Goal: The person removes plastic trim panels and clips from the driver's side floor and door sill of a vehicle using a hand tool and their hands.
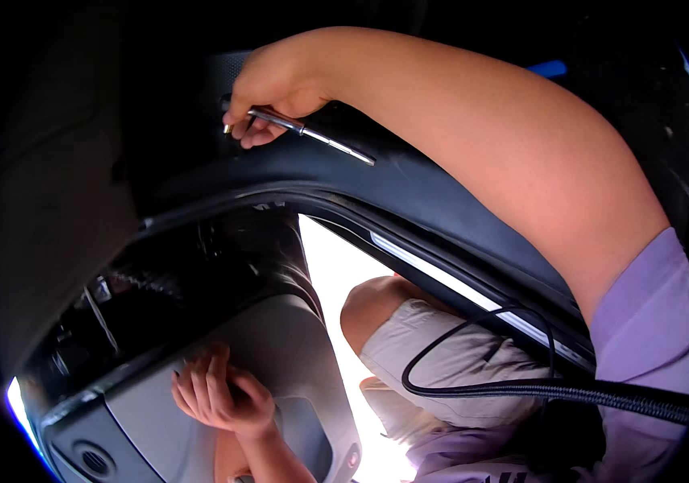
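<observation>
My right hand reaches up and away at the top of the view, at the end of a bare arm in a purple sleeve. It grips one end of a slim silver metal tool, whose shaft slants down to the right over a black car body frame. My left hand is low at the left, fingers curled together against a grey interior panel. Whether it holds anything is hidden by the fingers.
A black braided cable loops in from the right across my beige shorts and bent knee. Dark car parts and wiring lie left of the grey panel. Bright daylight shows through the gap beside the knee.
</observation>
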The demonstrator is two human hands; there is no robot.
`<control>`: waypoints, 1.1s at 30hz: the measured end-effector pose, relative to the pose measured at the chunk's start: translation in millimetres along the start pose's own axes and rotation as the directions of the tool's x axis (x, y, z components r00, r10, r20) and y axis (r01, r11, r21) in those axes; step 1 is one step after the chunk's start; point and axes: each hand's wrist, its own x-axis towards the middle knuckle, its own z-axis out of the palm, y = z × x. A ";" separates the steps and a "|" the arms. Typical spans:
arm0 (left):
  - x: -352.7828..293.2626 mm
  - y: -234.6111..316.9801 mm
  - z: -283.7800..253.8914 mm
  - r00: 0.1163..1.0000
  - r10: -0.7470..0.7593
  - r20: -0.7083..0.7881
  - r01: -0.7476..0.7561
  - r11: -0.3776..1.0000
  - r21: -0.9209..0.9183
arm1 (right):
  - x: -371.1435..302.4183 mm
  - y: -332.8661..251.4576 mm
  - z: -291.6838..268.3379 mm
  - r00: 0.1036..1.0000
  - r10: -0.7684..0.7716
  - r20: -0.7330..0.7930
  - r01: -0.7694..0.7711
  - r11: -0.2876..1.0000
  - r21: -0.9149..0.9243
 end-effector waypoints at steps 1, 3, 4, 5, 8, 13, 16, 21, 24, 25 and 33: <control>1.5 -0.3 -1.2 1.000 0.009 0.014 -0.009 1.000 -0.022 | 4.1 0.2 -6.2 1.000 0.016 0.014 -0.016 1.000 0.017; 2.9 -4.3 -5.8 0.999 0.013 0.043 -0.011 0.998 -0.057 | 15.3 0.7 -10.5 0.997 0.046 0.058 -0.048 0.998 0.041; 4.5 -4.0 -7.7 0.997 0.017 0.075 -0.012 0.998 -0.065 | 21.8 3.6 -12.8 0.998 0.038 0.048 -0.040 0.998 0.046; 6.0 -3.8 -9.9 0.994 0.018 0.107 -0.010 0.997 -0.074 | 26.3 8.3 -14.3 0.999 0.031 0.038 -0.032 0.998 0.047; 8.6 -7.7 -10.7 0.992 0.022 0.128 -0.007 0.993 -0.116 | 24.6 12.6 -16.1 1.000 0.022 -0.007 -0.021 0.995 0.097; 8.4 -8.9 -15.0 0.981 0.052 0.189 -0.020 0.986 -0.167 | 23.0 5.9 -10.4 0.989 -0.138 -0.056 0.127 0.977 -0.170; 13.8 -18.4 -12.6 0.977 0.143 0.155 -0.109 0.972 -0.208 | 29.4 2.6 -7.5 0.976 -0.217 0.039 0.220 0.961 -0.169; 9.4 -15.6 -14.6 0.976 0.120 0.183 -0.080 0.974 -0.210 | 27.1 -1.8 -4.4 0.952 -0.270 0.143 0.293 0.938 -0.183; 8.2 -14.7 -15.2 0.972 0.116 0.204 -0.069 0.971 -0.228 | 31.7 -0.2 -6.9 0.945 -0.287 0.159 0.313 0.933 -0.175; 8.0 -15.0 -16.2 0.970 0.113 0.217 -0.059 0.969 -0.241 | 32.6 1.6 -6.3 0.938 -0.306 0.162 0.331 0.929 -0.167; 13.3 -9.2 -13.3 0.975 0.107 0.196 -0.053 0.963 -0.263 | 27.7 -4.0 -3.7 0.925 -0.342 0.165 0.380 0.852 -0.360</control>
